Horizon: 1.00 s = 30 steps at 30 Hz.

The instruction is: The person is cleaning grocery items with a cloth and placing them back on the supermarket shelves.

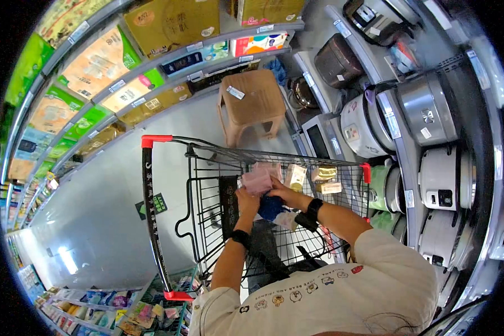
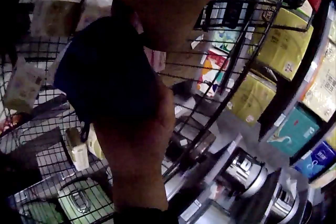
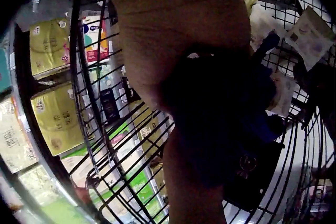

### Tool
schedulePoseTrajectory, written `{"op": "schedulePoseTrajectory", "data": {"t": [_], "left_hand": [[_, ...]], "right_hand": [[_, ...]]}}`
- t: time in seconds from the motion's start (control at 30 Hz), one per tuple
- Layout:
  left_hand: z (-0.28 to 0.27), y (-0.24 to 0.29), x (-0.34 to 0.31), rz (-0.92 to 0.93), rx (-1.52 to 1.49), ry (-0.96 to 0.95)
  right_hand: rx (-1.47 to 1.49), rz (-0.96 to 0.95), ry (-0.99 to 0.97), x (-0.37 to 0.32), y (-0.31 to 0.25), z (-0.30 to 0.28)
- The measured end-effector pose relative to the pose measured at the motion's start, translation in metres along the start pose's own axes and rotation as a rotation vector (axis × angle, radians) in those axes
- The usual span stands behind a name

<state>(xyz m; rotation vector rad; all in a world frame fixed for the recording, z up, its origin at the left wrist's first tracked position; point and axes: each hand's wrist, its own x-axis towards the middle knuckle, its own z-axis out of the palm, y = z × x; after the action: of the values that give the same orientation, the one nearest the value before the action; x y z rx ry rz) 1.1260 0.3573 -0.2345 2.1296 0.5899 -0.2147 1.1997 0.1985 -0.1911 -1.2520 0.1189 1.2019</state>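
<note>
A dark blue cloth bundle is between my hands above the shopping cart. My right hand grips it from the right, its thumb along the cloth in the left wrist view. On the other side my left hand holds the same bundle; most of its fingers are hidden behind the dark fabric in the right wrist view. A thin cord loop hangs from the bundle. Just beyond the hands, a pink soft pack overlaps the left fingertips in the head view.
Inside the wire cart lie several small packs, including a white one and yellowish ones. A brown plastic stool stands past the cart. Tissue packs fill the left shelves; rice cookers line the right.
</note>
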Motion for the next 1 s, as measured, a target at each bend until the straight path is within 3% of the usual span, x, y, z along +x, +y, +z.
{"op": "schedulePoseTrajectory", "data": {"t": [0.17, 0.3, 0.4, 0.53, 0.57, 0.63, 0.77, 0.8, 0.83, 0.87, 1.0], "left_hand": [[0.015, 0.030, -0.059, 0.029, -0.136, 0.136], [-0.006, 0.091, -0.118, 0.030, -0.124, 0.029], [0.036, 0.085, -0.155, 0.377, -0.072, 0.434], [0.009, 0.150, -0.245, 0.386, -0.680, 0.231], [0.004, 0.158, -0.272, 0.520, -0.533, 0.280], [0.008, 0.168, -0.336, 0.569, -0.579, 0.247], [0.025, 0.183, -0.467, 0.811, -0.345, 0.342], [0.027, 0.185, -0.499, 0.867, -0.217, 0.363], [0.023, 0.199, -0.534, 0.902, -0.377, 0.293], [0.024, 0.204, -0.558, 0.955, -0.341, 0.307], [0.012, 0.220, -0.647, 1.215, 0.033, 0.425]], "right_hand": [[-0.138, -0.009, 0.104, -0.049, 0.029, -0.009], [-0.110, -0.223, 0.128, -0.113, 0.031, 0.007], [-0.184, -0.431, 0.158, -0.146, 0.057, -0.004], [0.049, -0.574, 0.146, -0.260, 0.062, 0.037], [0.135, -0.618, 0.109, -0.287, 0.072, 0.042], [0.286, -0.705, 0.040, -0.339, 0.101, 0.053], [0.104, -0.890, -0.009, -0.458, 0.137, 0.068], [0.115, -0.913, -0.008, -0.489, 0.146, 0.072], [0.132, -0.918, -0.025, -0.514, 0.154, 0.074], [0.148, -0.914, -0.046, -0.539, 0.161, 0.077], [0.209, -0.896, -0.108, -0.611, 0.190, 0.091]]}}
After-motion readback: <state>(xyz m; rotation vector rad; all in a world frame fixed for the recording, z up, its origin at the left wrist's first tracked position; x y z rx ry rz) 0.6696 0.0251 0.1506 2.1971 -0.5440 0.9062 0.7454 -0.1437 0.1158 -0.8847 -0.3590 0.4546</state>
